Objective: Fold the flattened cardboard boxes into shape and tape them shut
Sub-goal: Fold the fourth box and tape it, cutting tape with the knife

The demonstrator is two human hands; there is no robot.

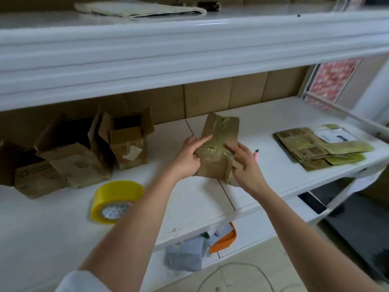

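Two hands on one cardboard box [216,148], mid-shelf.
From our head view, our left hand [188,158] steadies its left side, forefinger stretched along a raised flap; our right hand [245,163] grips the right edge. Tape roll [115,200] lies near left; flattened boxes [322,147] well right.

Three open-topped boxes [63,152] stand together at left, one box [216,152] is between two hands, one yellow tape roll [115,201], one pile of flattened boxes [320,148], one pink pen [256,155]

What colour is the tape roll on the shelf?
Yellow tape roll, with a white core; head view.
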